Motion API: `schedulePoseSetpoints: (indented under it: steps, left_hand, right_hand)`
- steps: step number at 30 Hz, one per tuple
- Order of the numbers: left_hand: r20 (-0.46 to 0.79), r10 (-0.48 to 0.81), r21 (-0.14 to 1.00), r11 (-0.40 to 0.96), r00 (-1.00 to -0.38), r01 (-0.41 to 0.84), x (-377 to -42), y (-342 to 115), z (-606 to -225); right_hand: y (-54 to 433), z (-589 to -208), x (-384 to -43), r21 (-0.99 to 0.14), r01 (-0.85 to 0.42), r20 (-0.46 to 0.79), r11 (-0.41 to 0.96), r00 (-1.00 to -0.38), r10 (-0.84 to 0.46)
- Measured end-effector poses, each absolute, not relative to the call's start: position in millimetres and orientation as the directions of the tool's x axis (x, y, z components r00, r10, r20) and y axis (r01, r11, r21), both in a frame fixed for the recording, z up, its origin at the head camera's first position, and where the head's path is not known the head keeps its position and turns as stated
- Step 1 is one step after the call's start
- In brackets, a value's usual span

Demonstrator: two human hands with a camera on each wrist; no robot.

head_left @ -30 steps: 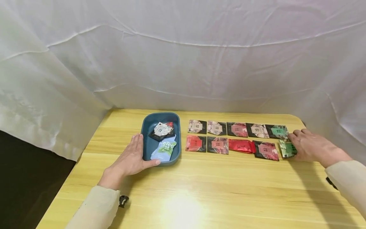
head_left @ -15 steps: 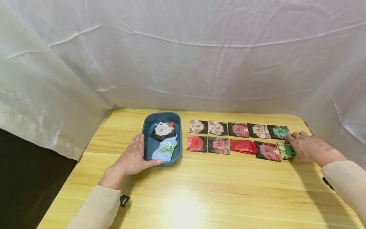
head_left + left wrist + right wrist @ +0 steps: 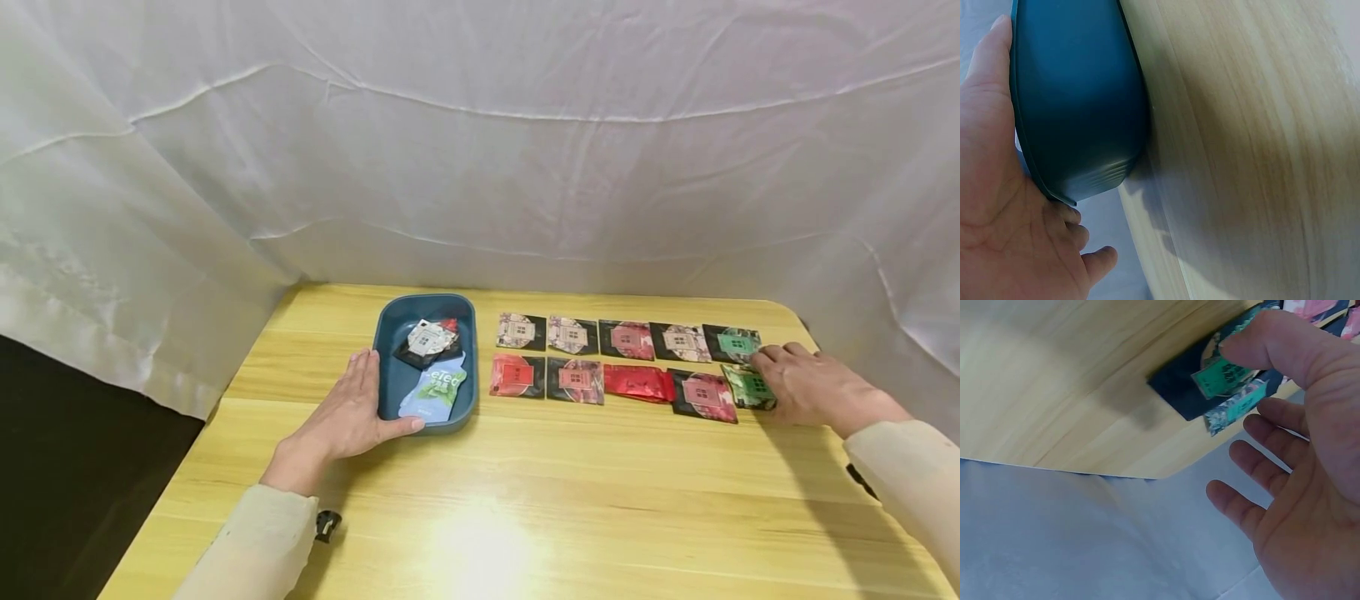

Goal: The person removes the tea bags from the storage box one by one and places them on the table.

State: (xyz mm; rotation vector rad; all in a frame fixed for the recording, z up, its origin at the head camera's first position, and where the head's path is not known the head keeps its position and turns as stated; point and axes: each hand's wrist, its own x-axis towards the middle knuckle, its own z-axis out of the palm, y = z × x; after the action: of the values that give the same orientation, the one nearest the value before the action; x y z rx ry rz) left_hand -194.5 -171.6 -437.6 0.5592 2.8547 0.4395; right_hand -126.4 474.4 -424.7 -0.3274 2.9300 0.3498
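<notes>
My left hand point(image 3: 341, 412) rests along the near left side of a dark blue tray point(image 3: 387, 392), fingers straight on its outer side and thumb over the front rim. Inside lie pale blue tea sachets point(image 3: 431, 398) and a black-and-white one point(image 3: 427, 340). At the right end of the front row, my right hand point(image 3: 821, 390) touches a green-and-black tea sachet point(image 3: 748, 387) lying on the table. In the right wrist view, the thumb point(image 3: 1254, 347) presses on that sachet while the other fingers spread loosely. Just behind it lies another green sachet point(image 3: 735, 342).
Two rows of tea sachets line the table's back right, including a red one point(image 3: 637, 382) and a pink-and-black one point(image 3: 705, 395). White cloth point(image 3: 525, 183) hangs behind the wooden table point(image 3: 600, 492). Dark floor point(image 3: 75, 467) shows beyond its left edge.
The front-row green sachet has slid left and turned straighter, close to the pink-and-black one. My right hand moved slightly left with it. My left hand stays on the tray.
</notes>
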Motion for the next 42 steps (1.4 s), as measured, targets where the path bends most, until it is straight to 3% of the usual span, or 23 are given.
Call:
schedulePoseSetpoints:
  steps: [6,13,23,33,42]
  left_hand:
    - [-0.14,0.396,0.325,0.884,-0.908,0.335,-194,-172,-437]
    - [-0.134,0.392,0.316,0.888,-0.91,0.335,-194,-172,-437]
    - [-0.141,0.389,0.314,0.89,-0.91,0.331,-194,-170,-436]
    - [-0.145,0.376,0.32,0.893,-0.915,0.316,-194,-173,-437]
    - [-0.148,0.382,0.308,0.894,-0.912,0.324,-194,-171,-437]
  right_hand:
    - [451,-417,-135,0.219,-0.288,-0.125,0.932,-0.956,-0.266]
    - [391,-407,-156,0.164,-0.343,-0.015,0.925,-0.939,-0.345]
    - [292,-406,-190,0.087,-0.501,0.17,0.861,-0.844,-0.508]
    - [190,-393,-217,-0.025,-0.543,0.122,0.84,-0.835,-0.536]
    - [116,-394,-241,-0.043,-0.578,0.083,0.815,-0.815,-0.574]
